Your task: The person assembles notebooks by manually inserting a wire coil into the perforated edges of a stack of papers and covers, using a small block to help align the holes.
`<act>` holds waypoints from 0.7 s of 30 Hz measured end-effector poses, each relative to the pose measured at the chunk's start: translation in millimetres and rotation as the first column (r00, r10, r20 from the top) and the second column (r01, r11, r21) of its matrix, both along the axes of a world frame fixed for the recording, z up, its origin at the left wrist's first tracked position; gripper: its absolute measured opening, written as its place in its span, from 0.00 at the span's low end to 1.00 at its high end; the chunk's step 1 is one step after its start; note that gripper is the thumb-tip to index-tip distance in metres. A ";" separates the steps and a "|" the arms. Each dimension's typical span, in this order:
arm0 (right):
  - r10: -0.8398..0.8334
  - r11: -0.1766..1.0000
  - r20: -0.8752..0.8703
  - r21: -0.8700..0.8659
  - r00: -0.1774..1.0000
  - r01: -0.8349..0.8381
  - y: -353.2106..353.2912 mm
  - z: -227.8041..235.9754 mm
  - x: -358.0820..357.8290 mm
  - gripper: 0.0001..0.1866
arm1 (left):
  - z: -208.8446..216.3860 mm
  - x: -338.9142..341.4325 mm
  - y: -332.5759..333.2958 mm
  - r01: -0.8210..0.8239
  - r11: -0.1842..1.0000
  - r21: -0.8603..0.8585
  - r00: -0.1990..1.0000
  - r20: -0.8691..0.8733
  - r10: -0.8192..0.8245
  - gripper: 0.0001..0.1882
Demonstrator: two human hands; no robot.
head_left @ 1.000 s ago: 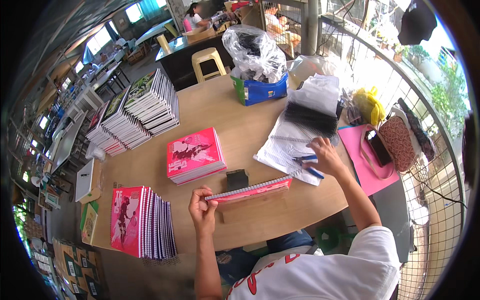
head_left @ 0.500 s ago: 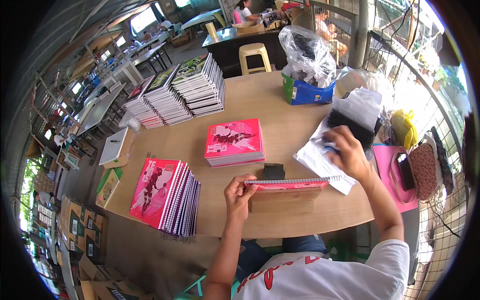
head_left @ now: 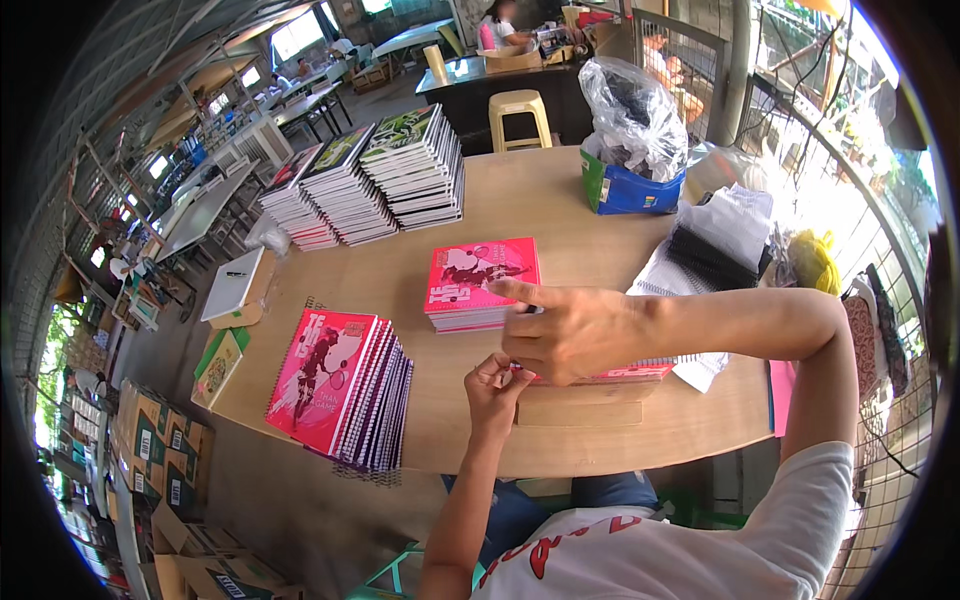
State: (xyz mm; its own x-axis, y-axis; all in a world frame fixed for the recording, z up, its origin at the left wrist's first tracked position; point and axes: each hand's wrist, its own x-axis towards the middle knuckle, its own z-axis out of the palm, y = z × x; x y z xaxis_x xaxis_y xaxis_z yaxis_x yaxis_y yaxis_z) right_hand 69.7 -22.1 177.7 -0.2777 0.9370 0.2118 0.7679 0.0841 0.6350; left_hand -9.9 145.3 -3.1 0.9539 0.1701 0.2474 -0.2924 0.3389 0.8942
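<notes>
A pink spiral notebook (head_left: 640,374) stands on edge in front of me, wire spine up, against a low wooden block (head_left: 580,413). My left hand (head_left: 493,398) is closed on its left end, thumb and fingers pinching the corner. Over that same end my right hand (head_left: 578,332) reaches across, index finger stretched out and the others curled; whatever they hold is hidden. Beyond it lies a short stack of pink notebooks (head_left: 484,272). To the left a taller stack of pink spiral notebooks (head_left: 325,380) leans at the table edge.
Tall piles of notebooks (head_left: 410,165) stand at the far left of the table (head_left: 540,200). A blue and green box (head_left: 630,188) with a plastic bag sits at the far right. Black wire combs and white sheets (head_left: 705,240) lie nearer. A stool (head_left: 519,118) stands behind the table.
My right hand has moved left from over the wire combs and papers to the notebook's left end. My left hand keeps its grip there. The whole view has shifted slightly.
</notes>
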 end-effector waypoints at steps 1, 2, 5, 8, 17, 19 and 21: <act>-0.040 0.998 0.000 -0.053 0.999 0.040 0.7 -4.5 -1.9 0.07 | 1.2 -0.7 -0.4 -0.004 1.000 -0.003 1.000 -0.001 0.004 0.08; -0.035 0.998 -0.001 -0.057 0.999 0.035 -3.0 -12.5 -3.2 0.07 | 3.0 -2.0 -2.8 -0.027 0.999 0.032 0.999 -0.043 0.028 0.07; -0.458 0.888 -0.504 -0.303 0.733 0.346 -18.5 -35.9 -10.2 0.12 | -10.7 -2.9 -6.0 -0.088 0.994 0.065 0.992 -0.085 0.093 0.07; -0.277 0.842 -0.700 0.152 0.658 0.517 -48.1 -28.4 -16.0 0.16 | -7.9 -4.5 -33.7 -0.223 0.971 0.083 0.974 -0.008 0.225 0.08; -0.146 0.385 -0.874 0.381 0.464 0.840 -163.0 -41.6 -15.7 0.20 | 151.1 13.1 21.7 -0.830 0.541 0.137 0.523 0.531 0.667 0.13; -0.185 0.328 -0.888 0.348 0.421 0.878 -185.0 -57.0 -16.9 0.20 | 228.1 14.3 72.5 -0.731 0.477 0.487 0.682 0.532 0.502 0.15; -0.235 0.357 -0.878 0.321 0.417 0.877 -195.6 -68.0 -20.2 0.21 | 265.7 32.8 132.2 -0.434 0.294 0.852 0.901 0.412 0.137 0.13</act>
State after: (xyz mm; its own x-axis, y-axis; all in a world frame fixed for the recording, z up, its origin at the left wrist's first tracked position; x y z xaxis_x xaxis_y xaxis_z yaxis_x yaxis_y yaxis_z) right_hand 49.5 -217.7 109.7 0.7566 0.2085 0.6197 0.5450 -0.7248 -0.4215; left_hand 22.9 277.5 262.6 0.7845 -0.0529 0.6178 -0.4141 -0.7863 0.4586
